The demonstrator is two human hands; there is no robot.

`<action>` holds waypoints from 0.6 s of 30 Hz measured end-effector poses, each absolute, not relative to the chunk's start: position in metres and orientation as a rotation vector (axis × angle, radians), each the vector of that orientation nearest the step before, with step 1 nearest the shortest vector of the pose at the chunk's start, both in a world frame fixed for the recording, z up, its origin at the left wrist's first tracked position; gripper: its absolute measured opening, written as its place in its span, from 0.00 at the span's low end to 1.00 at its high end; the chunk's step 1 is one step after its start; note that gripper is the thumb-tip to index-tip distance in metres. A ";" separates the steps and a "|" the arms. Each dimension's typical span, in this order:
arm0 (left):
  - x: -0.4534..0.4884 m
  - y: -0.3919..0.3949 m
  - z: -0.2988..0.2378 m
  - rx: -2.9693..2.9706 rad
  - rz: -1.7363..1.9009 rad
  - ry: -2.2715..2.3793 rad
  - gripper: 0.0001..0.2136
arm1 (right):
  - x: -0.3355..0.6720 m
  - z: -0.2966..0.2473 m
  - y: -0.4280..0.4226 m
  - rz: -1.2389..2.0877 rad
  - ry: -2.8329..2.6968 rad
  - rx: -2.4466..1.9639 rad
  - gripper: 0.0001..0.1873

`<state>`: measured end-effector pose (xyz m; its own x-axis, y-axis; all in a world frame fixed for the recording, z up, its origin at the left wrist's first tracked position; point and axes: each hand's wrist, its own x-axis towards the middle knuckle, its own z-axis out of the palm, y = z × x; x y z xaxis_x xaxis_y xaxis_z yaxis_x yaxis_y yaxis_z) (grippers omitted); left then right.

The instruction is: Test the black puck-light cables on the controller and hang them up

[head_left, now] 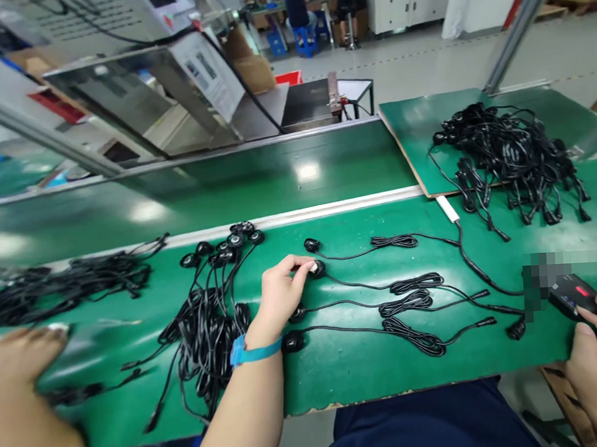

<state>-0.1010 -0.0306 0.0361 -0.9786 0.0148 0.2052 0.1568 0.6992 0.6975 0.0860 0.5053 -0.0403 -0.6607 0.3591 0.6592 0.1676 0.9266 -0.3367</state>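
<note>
The left hand [282, 288], wearing a blue wristband [258, 351], reaches over the middle of the desk [346, 378]. Its thumb and forefinger are pinched together on a small black head [320, 270]; a pale patch shows at the fingertips, too small to identify. From this head a cable runs right through a coil [416, 283] toward the desk's right edge.

The right hand [594, 371] is at the desk's near right corner, its fingers clamped on a black box [575, 296] with a red display. Blurred squares hide part of the box, so what is plugged into it cannot be told. Just left of it lies a black plug [517, 329].

Three more heads lie near the held one: one [311, 245] on the side toward the far edge, two [293, 341] toward the near edge. Their cables also run rightward through coils. The farthest joins a thicker lead [473, 268] with a white tag [447, 209].

Left of the wrist, a bundle [202, 345] of cables stretches from the far edge to the near edge. A co-worker's hand [28, 358] is blurred at the desk's left end, near another heap [76, 285]. At the far right corner, a big pile [507, 146] covers part of a green board [408, 121], some cables spilling over its near edge.
</note>
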 end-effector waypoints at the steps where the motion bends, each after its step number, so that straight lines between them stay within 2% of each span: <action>1: -0.100 -0.031 0.037 -0.120 -1.126 -2.709 0.12 | 0.086 -0.039 0.504 0.335 -2.262 -0.341 0.20; 4: -0.103 -0.028 0.042 -0.081 -1.067 -2.646 0.12 | 0.087 -0.039 0.503 0.350 -2.220 -0.304 0.16; 9: -0.137 -0.015 0.057 -0.156 -0.937 -2.623 0.13 | 0.089 -0.043 0.504 0.369 -2.266 -0.370 0.16; 14: -0.170 -0.019 0.056 -0.179 -0.622 -2.834 0.13 | 0.089 -0.044 0.503 0.390 -2.252 -0.389 0.15; 18: -0.160 -0.035 0.041 -0.070 -0.709 -2.913 0.13 | 0.091 -0.046 0.503 0.410 -2.297 -0.433 0.16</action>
<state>-0.1603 -0.0350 0.0407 -0.9888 0.0113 0.1488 0.0784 0.8876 0.4538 0.0912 0.5029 -0.0457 -0.6616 0.4240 0.6185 0.1835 0.8913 -0.4146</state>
